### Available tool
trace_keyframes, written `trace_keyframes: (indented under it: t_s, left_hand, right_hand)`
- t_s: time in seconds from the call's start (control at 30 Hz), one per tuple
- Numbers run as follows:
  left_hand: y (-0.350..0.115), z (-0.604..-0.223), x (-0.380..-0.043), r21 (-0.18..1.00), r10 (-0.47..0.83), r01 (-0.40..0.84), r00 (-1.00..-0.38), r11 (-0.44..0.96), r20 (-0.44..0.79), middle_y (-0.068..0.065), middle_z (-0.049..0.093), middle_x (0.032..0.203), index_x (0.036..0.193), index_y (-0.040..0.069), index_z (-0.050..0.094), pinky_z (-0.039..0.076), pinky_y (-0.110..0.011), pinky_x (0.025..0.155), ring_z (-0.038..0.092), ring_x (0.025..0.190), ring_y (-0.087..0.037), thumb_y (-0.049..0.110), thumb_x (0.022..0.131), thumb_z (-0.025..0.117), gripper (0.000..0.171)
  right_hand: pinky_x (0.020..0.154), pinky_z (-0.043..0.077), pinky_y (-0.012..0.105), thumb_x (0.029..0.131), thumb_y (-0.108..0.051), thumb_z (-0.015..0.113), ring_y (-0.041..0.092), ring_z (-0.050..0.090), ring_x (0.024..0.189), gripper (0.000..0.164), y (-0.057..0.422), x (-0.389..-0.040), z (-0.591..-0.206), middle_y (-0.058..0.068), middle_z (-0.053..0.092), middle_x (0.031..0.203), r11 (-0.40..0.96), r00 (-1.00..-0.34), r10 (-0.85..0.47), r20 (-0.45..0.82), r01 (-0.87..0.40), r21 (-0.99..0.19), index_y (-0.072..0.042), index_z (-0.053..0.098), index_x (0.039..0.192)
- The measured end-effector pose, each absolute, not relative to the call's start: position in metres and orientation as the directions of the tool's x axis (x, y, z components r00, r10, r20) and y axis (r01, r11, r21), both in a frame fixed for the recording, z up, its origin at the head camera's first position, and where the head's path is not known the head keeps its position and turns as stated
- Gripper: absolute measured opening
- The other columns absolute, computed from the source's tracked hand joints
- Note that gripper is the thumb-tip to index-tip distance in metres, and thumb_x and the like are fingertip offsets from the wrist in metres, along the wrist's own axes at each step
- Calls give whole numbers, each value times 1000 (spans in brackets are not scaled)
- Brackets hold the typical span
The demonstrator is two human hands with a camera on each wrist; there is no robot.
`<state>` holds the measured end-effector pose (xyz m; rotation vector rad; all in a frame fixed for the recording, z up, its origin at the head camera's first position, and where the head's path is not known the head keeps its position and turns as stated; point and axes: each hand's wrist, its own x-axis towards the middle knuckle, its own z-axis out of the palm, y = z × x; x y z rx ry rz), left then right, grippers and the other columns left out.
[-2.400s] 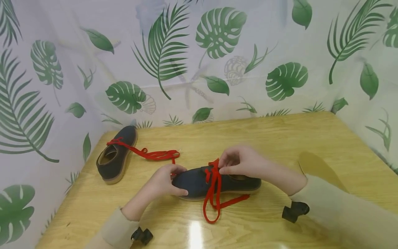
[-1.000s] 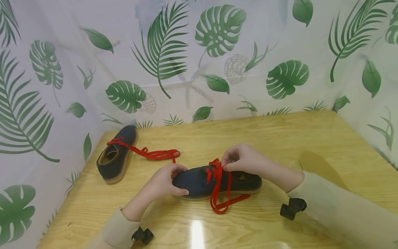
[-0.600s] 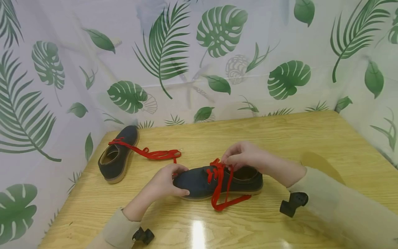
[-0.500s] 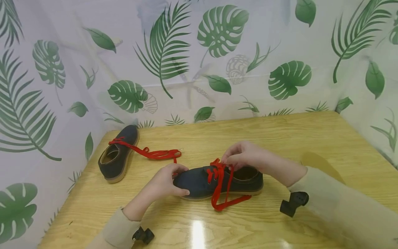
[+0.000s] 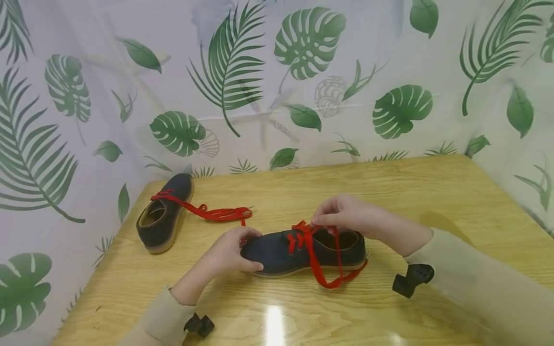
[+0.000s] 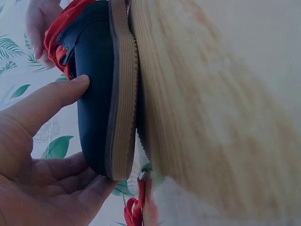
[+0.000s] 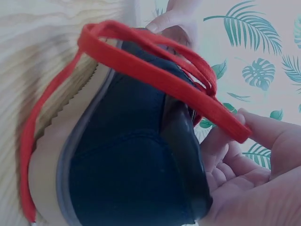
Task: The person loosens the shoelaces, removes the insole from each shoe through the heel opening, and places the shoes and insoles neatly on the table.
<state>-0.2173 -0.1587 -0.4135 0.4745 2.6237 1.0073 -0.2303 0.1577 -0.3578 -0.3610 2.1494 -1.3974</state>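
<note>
A dark navy shoe with a tan sole lies on the wooden table, toe to the left. My left hand grips its toe, thumb on the near side; the left wrist view shows the thumb against the upper and the fingers around the toe end. Over the shoe opening, my right hand pinches a red shoelace between thumb and forefinger. From the eyelets the lace droops in a loop over the near side, and its loose end lies by the heel.
A matching second shoe stands at the back left of the wooden table. Its long red lace runs right toward my left hand. Leaf-printed cloth hangs behind and at both sides.
My right hand has shifted from the lacing toward the heel, drawing the lace along. The hanging loop and loose end have slid right. My left hand has stayed at the toe.
</note>
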Motion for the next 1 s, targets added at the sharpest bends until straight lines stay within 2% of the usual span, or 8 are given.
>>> trace_keyframes:
  t_s: [0.13,0.27,0.37,0.53,0.8,1.0]
  left_hand:
    - [-161,-414,-218,680,415,212,-898,702,-149,-11,69,134,137,5,66,53,-52,111,63,129,-33,14,79,95,65]
    - [-162,-414,-218,679,433,230,-890,698,-143,-12,68,135,138,4,65,53,-53,111,63,130,-34,15,80,94,66]
    - [-162,-413,-218,677,435,232,-889,699,-144,-13,68,136,138,4,65,53,-53,112,62,130,-34,15,80,94,66]
    - [-161,-412,-218,682,414,211,-898,701,-148,-11,68,135,138,5,66,53,-52,112,62,131,-33,14,79,95,66]
    - [-160,-412,-218,674,411,209,-899,708,-152,-10,68,135,137,6,66,54,-51,111,62,130,-32,14,79,95,66]
    - [-160,-411,-217,677,407,204,-901,707,-153,-10,69,134,137,6,66,54,-51,110,63,129,-32,14,79,95,66]
  right_hand:
    - [62,48,21,105,-15,66,10,53,65,20,158,-230,-357,-4,59,75,444,-816,-493,-302,63,-894,3,73,108]
    - [58,38,22,103,-15,70,10,43,59,20,160,-232,-358,-5,54,71,478,-814,-501,-294,22,-878,3,75,108]
    - [57,35,22,99,-14,74,10,40,59,19,160,-233,-357,-6,61,75,510,-808,-505,-303,3,-860,1,77,109]
    - [57,36,24,95,-15,79,11,44,64,17,162,-233,-355,-7,69,80,559,-799,-524,-295,-61,-827,-3,80,106]
    - [57,36,23,96,-19,77,8,42,61,17,171,-239,-347,-9,60,74,597,-814,-521,-259,-130,-792,-2,79,95]
    - [55,31,23,97,-23,77,9,35,58,18,182,-243,-336,-8,52,71,619,-832,-487,-265,-115,-777,-5,80,97]
